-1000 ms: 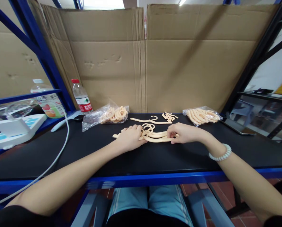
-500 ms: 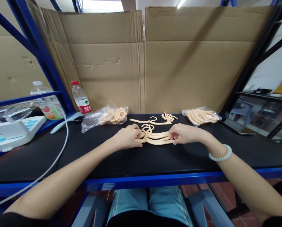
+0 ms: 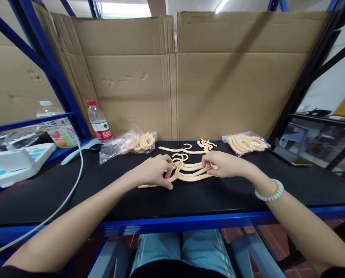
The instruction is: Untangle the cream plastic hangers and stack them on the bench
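Several beige clothes hangers (image 3: 192,178) lie bunched together on the black tabletop, their curved hooks pointing to the far side. Over their left arms is my left hand (image 3: 152,170), thumb and fingers apart beside the hooks; a hanger arm sticks out beneath it to the left. At the other end, my right hand (image 3: 226,164) pinches the hangers' right arms, covering part of them. Just beyond lies a separate beige hanger (image 3: 175,149), with a small pile of beige hook-like pieces (image 3: 206,144) next to it.
A clear bag of beige parts (image 3: 140,142) is at the back left and another bag of beige arms (image 3: 246,143) at the back right. A red-capped water bottle (image 3: 101,123), a white cable (image 3: 81,166) and a phone-like dark slab (image 3: 291,156) lie around. Cardboard (image 3: 131,85) walls the back.
My left thumb and fingers have parted and moved slightly down and left. One hanger arm now shows below that hand. My right hand has shifted slightly left, still gripping.
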Demonstrator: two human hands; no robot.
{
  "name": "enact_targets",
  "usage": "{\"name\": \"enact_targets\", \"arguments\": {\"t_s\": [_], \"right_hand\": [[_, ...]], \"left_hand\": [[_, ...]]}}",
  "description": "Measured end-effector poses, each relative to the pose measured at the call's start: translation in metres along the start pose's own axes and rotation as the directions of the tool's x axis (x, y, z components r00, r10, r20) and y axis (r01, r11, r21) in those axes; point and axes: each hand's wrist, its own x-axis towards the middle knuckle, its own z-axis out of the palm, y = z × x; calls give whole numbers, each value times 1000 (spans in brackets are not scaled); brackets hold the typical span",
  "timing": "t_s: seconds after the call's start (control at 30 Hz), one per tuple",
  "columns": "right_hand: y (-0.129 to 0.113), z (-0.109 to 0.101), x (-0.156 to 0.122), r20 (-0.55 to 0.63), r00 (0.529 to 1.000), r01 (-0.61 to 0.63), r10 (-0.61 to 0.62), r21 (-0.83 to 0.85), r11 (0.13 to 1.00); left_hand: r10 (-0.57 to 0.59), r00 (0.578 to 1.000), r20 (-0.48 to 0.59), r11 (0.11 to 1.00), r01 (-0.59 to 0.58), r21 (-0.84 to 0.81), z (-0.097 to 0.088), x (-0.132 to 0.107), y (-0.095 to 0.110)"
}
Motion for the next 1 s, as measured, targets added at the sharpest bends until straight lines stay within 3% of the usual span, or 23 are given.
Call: {"name": "enact_targets", "arguments": {"t_s": [0.1, 0.17, 0.3, 0.43, 0.53, 0.67, 0.8, 0.9, 1.0], "right_hand": [[-14, 9, 5, -189, 980, 71, -69, -1, 998], [-21, 21, 8, -216, 970, 112, -114, -22, 993], [-25, 44, 11, -111, 985, 125, -129, -43, 991], [-21, 55, 12, -14, 995, 97, -97, -17, 995], [-19, 56, 13, -2, 996, 93, -92, 8, 996], [-19, 56, 15, 0, 997, 83, -83, 32, 996], [-18, 53, 14, 4, 998, 62, -62, 40, 997], [-18, 49, 13, 39, 999, 32, -33, 26, 999], [-18, 44, 13, 53, 999, 9, -10, 21, 1000]], "left_hand": [[5, 1000, -13, 1000, -5, 16, 3, -1, 2], [10, 1000, -8, 1000, -10, 27, 4, -1, 4], [-1, 1000, -27, 997, 4, 78, 6, -2, 7], [-20, 995, -101, 971, 44, 237, 9, 0, 15], [-49, 993, -105, 957, 77, 281, 10, 2, 20], [-110, 990, -86, 969, 126, 213, 7, 0, 18], [-84, 996, -39, 980, 90, 177, 2, -2, 13], [-77, 991, -109, 970, 100, 223, 4, -1, 14], [-176, 975, -136, 939, 208, 275, 12, 1, 16]]}}
